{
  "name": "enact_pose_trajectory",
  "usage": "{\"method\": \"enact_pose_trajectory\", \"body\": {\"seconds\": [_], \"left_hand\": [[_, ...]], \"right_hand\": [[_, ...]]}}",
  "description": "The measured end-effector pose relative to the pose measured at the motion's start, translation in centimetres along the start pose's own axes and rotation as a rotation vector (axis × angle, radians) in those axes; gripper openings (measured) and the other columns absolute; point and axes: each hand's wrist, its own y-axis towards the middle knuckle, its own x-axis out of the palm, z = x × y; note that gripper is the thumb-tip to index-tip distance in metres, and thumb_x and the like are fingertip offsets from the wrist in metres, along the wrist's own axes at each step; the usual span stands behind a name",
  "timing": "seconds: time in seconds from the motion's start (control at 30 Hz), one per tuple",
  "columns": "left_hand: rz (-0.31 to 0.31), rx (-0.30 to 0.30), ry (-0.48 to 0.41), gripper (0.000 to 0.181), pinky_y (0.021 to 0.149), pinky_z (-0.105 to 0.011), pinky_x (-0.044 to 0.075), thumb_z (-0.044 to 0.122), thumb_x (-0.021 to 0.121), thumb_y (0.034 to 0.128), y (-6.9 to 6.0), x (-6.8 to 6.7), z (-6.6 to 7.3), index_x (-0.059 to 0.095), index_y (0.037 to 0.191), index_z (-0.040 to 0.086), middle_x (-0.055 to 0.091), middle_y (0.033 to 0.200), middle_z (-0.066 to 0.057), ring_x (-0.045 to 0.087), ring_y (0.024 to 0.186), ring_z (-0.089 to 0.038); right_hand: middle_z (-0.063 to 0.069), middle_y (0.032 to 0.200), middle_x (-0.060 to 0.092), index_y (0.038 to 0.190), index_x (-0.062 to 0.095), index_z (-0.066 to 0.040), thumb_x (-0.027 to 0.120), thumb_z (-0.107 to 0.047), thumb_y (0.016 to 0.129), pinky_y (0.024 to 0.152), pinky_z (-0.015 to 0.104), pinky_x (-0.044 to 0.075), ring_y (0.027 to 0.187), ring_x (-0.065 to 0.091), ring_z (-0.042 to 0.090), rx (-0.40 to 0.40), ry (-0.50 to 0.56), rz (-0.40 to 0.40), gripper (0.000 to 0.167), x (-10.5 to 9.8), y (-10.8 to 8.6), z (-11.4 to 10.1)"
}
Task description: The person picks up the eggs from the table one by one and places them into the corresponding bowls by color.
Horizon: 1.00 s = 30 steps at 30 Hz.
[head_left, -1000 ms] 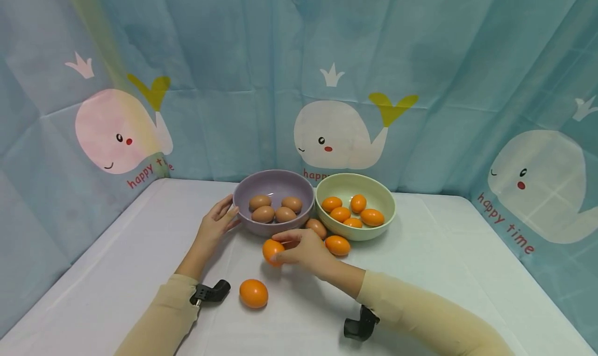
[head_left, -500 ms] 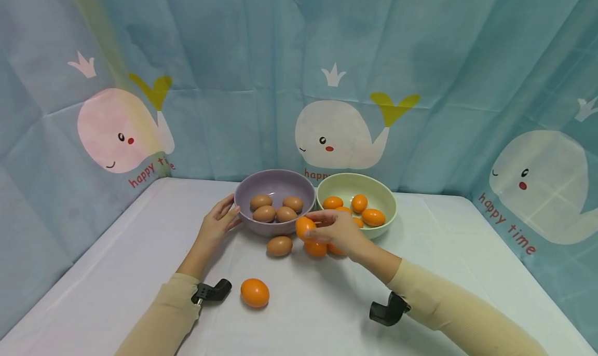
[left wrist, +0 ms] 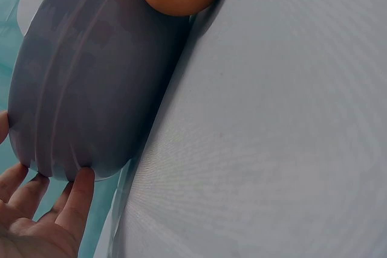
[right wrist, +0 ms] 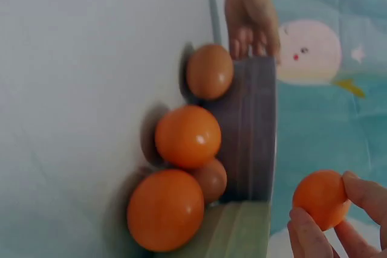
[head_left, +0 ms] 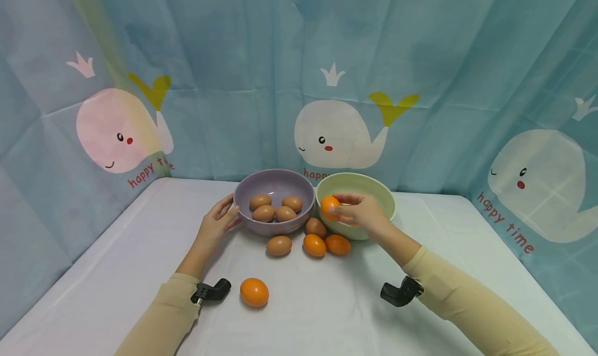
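Observation:
My right hand (head_left: 366, 213) pinches an orange egg (head_left: 329, 207) over the left part of the green bowl (head_left: 357, 233), hiding most of what lies inside. In the right wrist view the fingertips and thumb hold that egg (right wrist: 321, 199) above the bowl's rim. My left hand (head_left: 215, 229) rests its fingertips on the left side of the purple bowl (head_left: 274, 230), which holds several brown eggs (head_left: 263, 214). From the left wrist view, the fingers (left wrist: 81, 194) are nearly straight against the bowl's wall (left wrist: 103, 89).
Two brown eggs (head_left: 279, 246) and two orange eggs (head_left: 314, 245) lie on the white table (head_left: 308, 314) in front of the bowls. Another orange egg (head_left: 254, 292) is nearer the front. Behind the table hangs a blue curtain (head_left: 233, 127) with whale prints.
My right hand has carried the orange egg rightward and up from in front of the purple bowl to over the green bowl. The left hand stays against the purple bowl.

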Motion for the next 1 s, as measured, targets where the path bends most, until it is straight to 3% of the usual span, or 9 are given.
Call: {"method": "enact_pose_trajectory", "body": {"seconds": [0.23, 0.37, 0.53, 0.77, 1.0], "left_hand": [[-0.007, 0.008, 0.005, 0.064, 0.109, -0.036, 0.047, 0.026, 0.052, 0.1044, 0.2, 0.0, -0.1, 0.023, 0.158, 0.007, 0.02, 0.167, -0.009, 0.03, 0.15, -0.026], [-0.004, 0.007, 0.006, 0.064, 0.109, -0.036, 0.047, 0.028, 0.052, 0.1043, 0.3, 0.0, -0.1, 0.023, 0.158, 0.008, 0.02, 0.167, -0.008, 0.031, 0.15, -0.025], [-0.002, 0.005, 0.02, 0.065, 0.109, -0.035, 0.047, 0.029, 0.052, 0.1043, 0.2, -0.1, -0.1, 0.023, 0.158, 0.008, 0.02, 0.167, -0.008, 0.031, 0.15, -0.025], [0.004, 0.001, 0.02, 0.064, 0.109, -0.035, 0.048, 0.028, 0.052, 0.1046, 0.2, -0.1, -0.3, 0.023, 0.158, 0.008, 0.02, 0.167, -0.008, 0.032, 0.149, -0.025], [0.01, -0.005, 0.013, 0.065, 0.109, -0.036, 0.048, 0.029, 0.053, 0.104, 0.0, -0.1, -0.2, 0.024, 0.158, 0.009, 0.021, 0.166, -0.008, 0.033, 0.149, -0.024]], "right_hand": [[0.016, 0.14, 0.059, 0.137, 0.058, -0.004, 0.071, -0.017, 0.092, 0.103, 0.041, 0.056, 0.11, 0.065, 0.019, 0.036, 0.002, 0.036, 0.049, -1.7, 1.5, 0.4], [0.016, 0.141, 0.058, 0.137, 0.058, -0.005, 0.071, -0.019, 0.092, 0.109, 0.046, 0.051, 0.106, 0.065, 0.02, 0.071, 0.005, 0.082, 0.049, -2.7, 2.5, 0.7], [0.015, 0.142, 0.056, 0.138, 0.059, -0.006, 0.071, -0.018, 0.092, 0.109, 0.047, 0.051, 0.1, 0.068, 0.019, 0.111, 0.018, 0.134, 0.049, -3.5, 3.8, 1.4], [0.017, 0.145, 0.054, 0.141, 0.055, -0.005, 0.069, -0.017, 0.094, 0.106, 0.041, 0.053, 0.123, 0.06, 0.031, 0.106, -0.024, 0.171, 0.049, -3.8, 5.8, 3.0], [0.018, 0.143, 0.056, 0.139, 0.057, -0.003, 0.07, -0.014, 0.094, 0.102, 0.038, 0.056, 0.114, 0.064, 0.026, 0.095, -0.059, 0.179, 0.048, -3.6, 7.1, 3.9]]}}
